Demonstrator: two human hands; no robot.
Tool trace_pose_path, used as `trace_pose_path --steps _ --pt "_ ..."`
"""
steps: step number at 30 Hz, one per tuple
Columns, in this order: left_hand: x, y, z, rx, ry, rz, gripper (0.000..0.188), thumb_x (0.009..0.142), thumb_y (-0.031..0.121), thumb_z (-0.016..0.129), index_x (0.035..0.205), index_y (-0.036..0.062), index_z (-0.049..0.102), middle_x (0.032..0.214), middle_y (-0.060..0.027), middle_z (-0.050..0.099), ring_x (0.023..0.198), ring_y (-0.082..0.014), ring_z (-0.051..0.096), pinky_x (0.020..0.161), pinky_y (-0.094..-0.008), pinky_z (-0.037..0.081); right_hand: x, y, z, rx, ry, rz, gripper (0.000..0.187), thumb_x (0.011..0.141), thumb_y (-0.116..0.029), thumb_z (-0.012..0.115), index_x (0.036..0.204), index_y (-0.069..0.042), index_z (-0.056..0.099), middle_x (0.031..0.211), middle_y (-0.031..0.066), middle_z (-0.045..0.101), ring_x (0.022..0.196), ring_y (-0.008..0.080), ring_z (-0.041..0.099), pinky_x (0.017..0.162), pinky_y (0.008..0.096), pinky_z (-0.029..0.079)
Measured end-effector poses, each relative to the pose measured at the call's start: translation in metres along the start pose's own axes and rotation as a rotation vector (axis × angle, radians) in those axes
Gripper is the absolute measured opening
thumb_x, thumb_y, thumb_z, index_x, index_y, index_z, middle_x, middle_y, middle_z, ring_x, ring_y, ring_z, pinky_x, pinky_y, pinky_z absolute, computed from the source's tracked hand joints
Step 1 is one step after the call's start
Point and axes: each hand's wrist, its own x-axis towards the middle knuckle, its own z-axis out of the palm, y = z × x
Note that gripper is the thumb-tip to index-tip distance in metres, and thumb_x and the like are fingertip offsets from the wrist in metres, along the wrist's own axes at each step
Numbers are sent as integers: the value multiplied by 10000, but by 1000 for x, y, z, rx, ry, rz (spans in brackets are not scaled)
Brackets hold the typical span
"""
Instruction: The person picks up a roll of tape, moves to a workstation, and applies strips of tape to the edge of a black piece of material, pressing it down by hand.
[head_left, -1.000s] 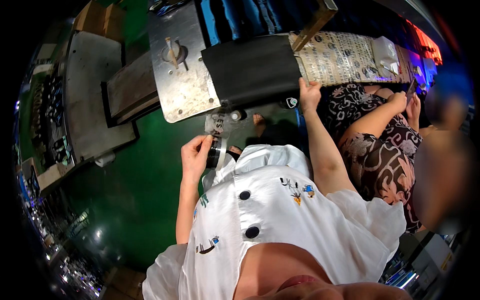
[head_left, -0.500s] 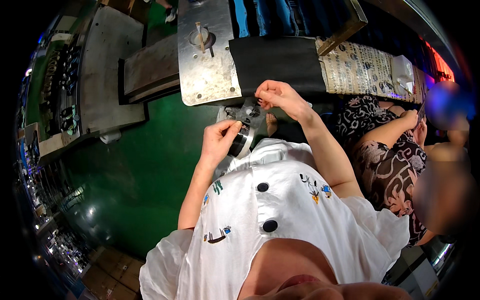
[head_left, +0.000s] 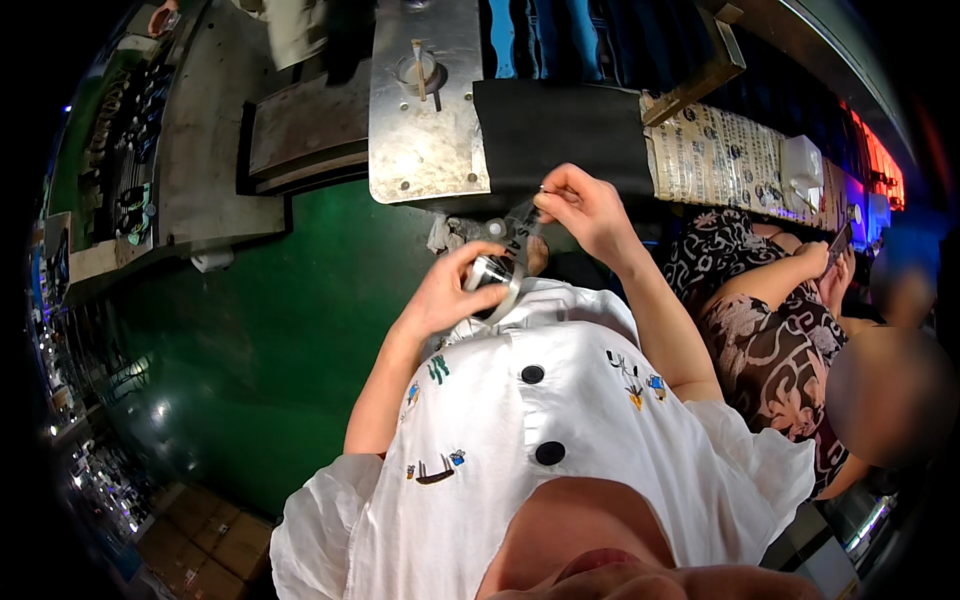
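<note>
My left hand (head_left: 447, 291) is wrapped round a roll of clear tape with dark print (head_left: 497, 278), held just above my lap. From the roll a loose strip (head_left: 523, 222) runs up toward my right hand (head_left: 590, 217). The thumb and forefinger of that hand pinch the strip's free end, close to the front edge of the bench. Just beyond my right hand, a black mat (head_left: 560, 135) covers part of the worktop.
On the metal bench top (head_left: 425, 150) sits a small dish with a brush (head_left: 417, 70) across it. Blue and black strips (head_left: 545, 40) lie at the back beside a wooden bar (head_left: 700, 82). At right, a person in patterned clothes (head_left: 765, 330) sits near a white container (head_left: 802, 165).
My left hand has turned and its fingers now spread around the roll rather than pinching the strip. My right hand has shifted slightly right, still pinching the strip's end.
</note>
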Motion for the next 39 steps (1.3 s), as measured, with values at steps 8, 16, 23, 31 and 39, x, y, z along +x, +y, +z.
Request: trace_pose_path --steps 8,16,23,31,39 --pt "-16 16 7 279 16 93 882 643 157 703 1374 108 211 1056 -206 551 987 -289 549 875 -327 406 -10 -23 -9 -230 333 -134 104 768 -68 620 778 18 563 653 65 590 589 97 568 551 215 458" --pt "-26 11 -5 281 30 156 790 662 238 725 1329 96 326 1148 -192 540 1018 -296 556 865 -329 416 -4 -59 -64 -446 672 -309 74 775 -35 635 801 9 581 666 9 588 588 42 526 535 164 396" --pt "-31 20 -15 335 84 -13 696 715 266 684 1305 94 359 978 -202 600 840 -266 601 764 -332 449 -9 -94 -86 -495 770 -542 83 798 -54 632 814 11 582 708 22 596 635 49 544 593 166 428" --pt "-37 10 -10 154 -10 119 432 789 173 592 1188 43 489 883 -84 623 773 -121 536 743 -260 434 -13 -98 -102 -252 695 -612 89 813 -52 616 846 14 565 733 15 577 646 64 544 619 189 471" --pt "-23 13 -26 234 11 8 209 821 156 580 915 -30 600 785 -27 604 702 -61 499 635 -225 431 -19 -93 -104 -171 685 -529 78 823 -48 598 847 13 556 734 19 560 637 71 555 609 216 506"
